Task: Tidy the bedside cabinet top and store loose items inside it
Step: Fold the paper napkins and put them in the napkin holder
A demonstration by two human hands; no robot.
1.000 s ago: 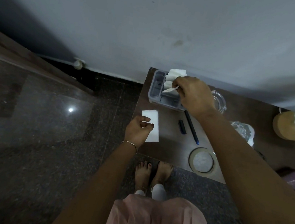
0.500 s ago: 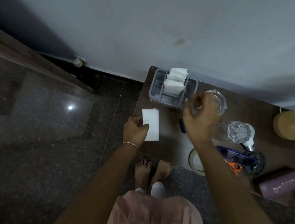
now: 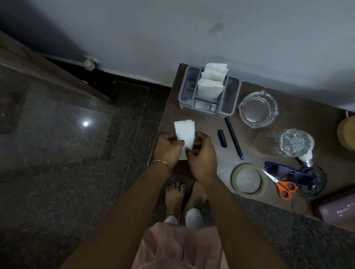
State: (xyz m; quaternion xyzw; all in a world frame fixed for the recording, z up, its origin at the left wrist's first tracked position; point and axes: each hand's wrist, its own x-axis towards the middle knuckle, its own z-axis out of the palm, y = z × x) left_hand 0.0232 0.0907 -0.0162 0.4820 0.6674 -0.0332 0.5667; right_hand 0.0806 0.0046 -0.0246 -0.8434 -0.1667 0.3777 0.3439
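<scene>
Tissue [image 3: 184, 130] in left hand [image 3: 167, 149], right hand [image 3: 202, 158], organizer [image 3: 232, 96] behind, pen [image 3: 234, 137] beside

Pink dress [image 3: 179, 252], gold bracelet [image 3: 161, 162], anklets [image 3: 174, 214]

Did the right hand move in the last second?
Yes. The right hand left the grey organiser and came nearer the person, onto the white paper the left hand holds.

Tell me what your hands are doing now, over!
Left hand and right hand both pinch the white tissue. Pen, scissors, sunglasses lie loose on the cabinet top. Nothing blocks the hands.
</scene>
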